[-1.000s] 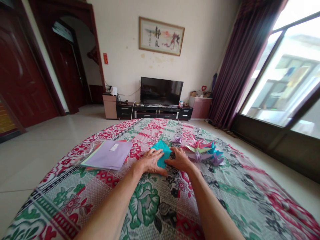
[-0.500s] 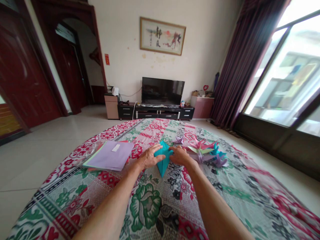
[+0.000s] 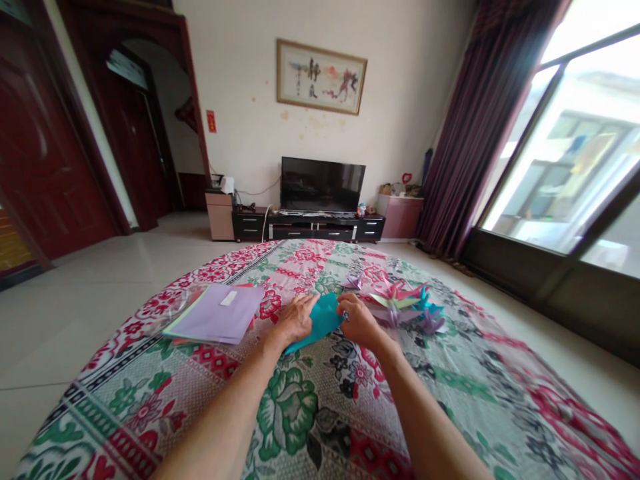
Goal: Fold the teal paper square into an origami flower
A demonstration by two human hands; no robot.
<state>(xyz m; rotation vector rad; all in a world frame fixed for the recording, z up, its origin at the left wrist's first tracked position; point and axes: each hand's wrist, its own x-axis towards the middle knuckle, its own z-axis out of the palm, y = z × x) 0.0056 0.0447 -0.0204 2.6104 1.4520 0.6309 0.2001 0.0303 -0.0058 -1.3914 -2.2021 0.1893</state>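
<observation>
A blue sheet of folded origami paper (image 3: 324, 316) lies slanted on the patterned cloth between my two hands. My left hand (image 3: 297, 319) grips its left side, fingers pointing forward and the thumb out of sight. At the upper right edge, my right hand (image 3: 358, 319) pinches the paper with curled fingers, a ring showing on one of them. To the right of my right hand sits a group of folded paper cranes (image 3: 397, 300) in pink, green, purple and blue. One small purple crane (image 3: 354, 281) stands apart, just beyond my right hand.
On the left rests a stack of coloured paper (image 3: 213, 317), purple on top with a small white slip (image 3: 229, 298), partly on clear plastic wrapping. The floral tablecloth (image 3: 287, 417) covers the round table. Beyond it are a television (image 3: 323, 185) and a low cabinet (image 3: 313, 229).
The blue paper has turned from pointing toward me to lying slanted, its near end swung left. My right fingers have curled onto its edge. The view has shifted slightly.
</observation>
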